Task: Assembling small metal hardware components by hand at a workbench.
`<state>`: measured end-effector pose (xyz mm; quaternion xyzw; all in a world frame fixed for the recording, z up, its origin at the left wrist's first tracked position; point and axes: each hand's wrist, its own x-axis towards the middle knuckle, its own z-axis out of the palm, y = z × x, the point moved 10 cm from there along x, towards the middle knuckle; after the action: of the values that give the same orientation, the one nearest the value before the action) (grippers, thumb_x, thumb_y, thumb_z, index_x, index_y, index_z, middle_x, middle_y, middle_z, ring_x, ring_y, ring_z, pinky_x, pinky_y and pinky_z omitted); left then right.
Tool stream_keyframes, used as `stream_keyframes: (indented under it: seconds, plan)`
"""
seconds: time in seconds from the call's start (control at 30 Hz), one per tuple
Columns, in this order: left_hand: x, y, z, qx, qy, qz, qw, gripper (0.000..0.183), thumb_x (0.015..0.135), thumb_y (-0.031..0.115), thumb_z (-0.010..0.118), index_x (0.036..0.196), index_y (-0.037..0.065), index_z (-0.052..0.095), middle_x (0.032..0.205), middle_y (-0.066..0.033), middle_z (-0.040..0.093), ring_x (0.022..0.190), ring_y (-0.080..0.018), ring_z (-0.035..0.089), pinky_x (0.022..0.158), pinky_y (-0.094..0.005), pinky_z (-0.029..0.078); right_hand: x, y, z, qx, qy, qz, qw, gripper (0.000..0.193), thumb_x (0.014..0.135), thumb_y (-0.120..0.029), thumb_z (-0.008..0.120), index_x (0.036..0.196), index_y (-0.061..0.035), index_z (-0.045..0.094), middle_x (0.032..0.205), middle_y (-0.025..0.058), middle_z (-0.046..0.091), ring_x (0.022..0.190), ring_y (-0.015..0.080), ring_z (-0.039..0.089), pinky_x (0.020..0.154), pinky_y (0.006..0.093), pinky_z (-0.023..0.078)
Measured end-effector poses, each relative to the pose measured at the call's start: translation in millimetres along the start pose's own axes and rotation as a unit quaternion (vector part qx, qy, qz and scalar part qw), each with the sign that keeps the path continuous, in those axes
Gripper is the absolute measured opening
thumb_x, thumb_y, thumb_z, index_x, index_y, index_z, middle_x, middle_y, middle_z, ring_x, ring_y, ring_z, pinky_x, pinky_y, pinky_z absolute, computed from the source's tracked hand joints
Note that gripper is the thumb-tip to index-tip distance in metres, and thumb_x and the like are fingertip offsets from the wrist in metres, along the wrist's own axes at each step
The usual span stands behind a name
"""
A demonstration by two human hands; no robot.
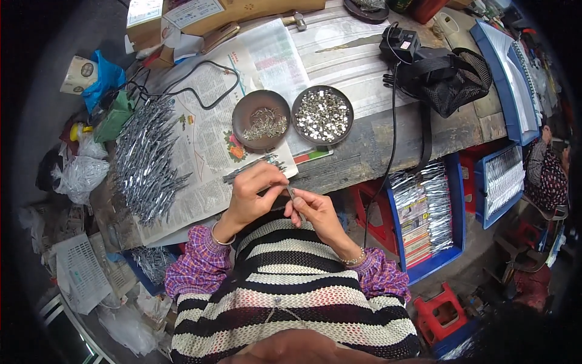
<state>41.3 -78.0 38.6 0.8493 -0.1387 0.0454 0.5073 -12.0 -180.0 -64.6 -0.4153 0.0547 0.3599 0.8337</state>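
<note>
My left hand (pixel 254 189) and my right hand (pixel 315 212) meet just off the table's near edge, in front of my body. Between them is a slim grey metal piece (pixel 290 193), pinched by the right thumb and fingers. The left thumb and fingertips close at its upper end; whatever they grip is too small to make out. Past my left hand lie a few slim metal pieces (pixel 276 162) on newspaper. Farther off stand two round dark dishes, one with thin wire-like bits (pixel 265 124), the other with small shiny silver pieces (pixel 322 114).
A large heap of slim metal pieces (pixel 148 161) covers the table's left side. A hammer (pixel 296 22) lies at the back, near a cardboard box (pixel 242 11). A black mesh bag (pixel 454 76) and cable sit right. Blue trays (pixel 459 209) and a red stool (pixel 441 312) stand right.
</note>
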Motion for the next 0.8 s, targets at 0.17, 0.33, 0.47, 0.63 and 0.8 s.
stream_keyframes:
  seconds: [0.17, 0.33, 0.47, 0.63, 0.8]
  plan:
    - [-2, 6, 1, 0.02, 0.014, 0.019, 1.0, 0.013, 0.068, -0.005, 0.065, 0.079, 0.002, 0.062, 0.075, -0.0065, 0.06, 0.065, -0.017, 0.059, 0.056, -0.0261, 0.046, -3, 0, -5, -0.045, 0.021, -0.023, 0.998, 0.035, 0.093, -0.01, 0.049, 0.126, 0.0015, 0.049, 0.078, 0.0048, 0.062, 0.058, 0.0049, 0.051, 0.051, 0.0183, 0.044]
    - [-16, -39, 3, -0.146, 0.03, -0.194, 0.97, 0.017, 0.073, -0.001, 0.068, 0.085, 0.002, 0.056, 0.075, -0.0004, 0.057, 0.067, -0.0054, 0.054, 0.057, -0.0196, 0.043, -6, -28, 1, -0.183, 0.042, -0.09, 0.978, 0.03, 0.089, -0.006, 0.054, 0.118, 0.0006, 0.057, 0.075, 0.0045, 0.063, 0.055, 0.0052, 0.05, 0.05, 0.0192, 0.044]
    - [-19, -45, 8, -0.211, 0.018, -0.202, 0.956, 0.018, 0.075, 0.0, 0.068, 0.088, 0.002, 0.055, 0.074, 0.0018, 0.056, 0.068, -0.0039, 0.053, 0.059, -0.0185, 0.042, -11, -48, 7, -0.298, 0.053, -0.169, 0.938, 0.028, 0.086, -0.001, 0.056, 0.114, 0.0013, 0.06, 0.074, 0.0064, 0.064, 0.054, 0.0062, 0.052, 0.05, 0.021, 0.044]
    - [-27, -54, 18, -0.278, -0.041, -0.271, 0.921, 0.011, 0.082, 0.003, 0.064, 0.091, 0.0, 0.06, 0.078, 0.0014, 0.058, 0.068, -0.0045, 0.053, 0.06, -0.0186, 0.043, -11, -46, 4, -0.276, 0.054, -0.159, 0.946, 0.028, 0.086, -0.001, 0.056, 0.113, 0.0016, 0.06, 0.075, 0.0067, 0.064, 0.055, 0.007, 0.052, 0.051, 0.0214, 0.044]
    - [-32, -49, 21, -0.242, -0.071, -0.272, 0.929, 0.008, 0.086, 0.005, 0.06, 0.091, -0.001, 0.061, 0.08, 0.0012, 0.057, 0.074, -0.0049, 0.053, 0.066, -0.0188, 0.042, -10, -44, 5, -0.269, 0.051, -0.15, 0.95, 0.028, 0.086, -0.003, 0.056, 0.114, 0.0021, 0.059, 0.077, 0.0066, 0.065, 0.055, 0.0071, 0.053, 0.051, 0.0214, 0.044]
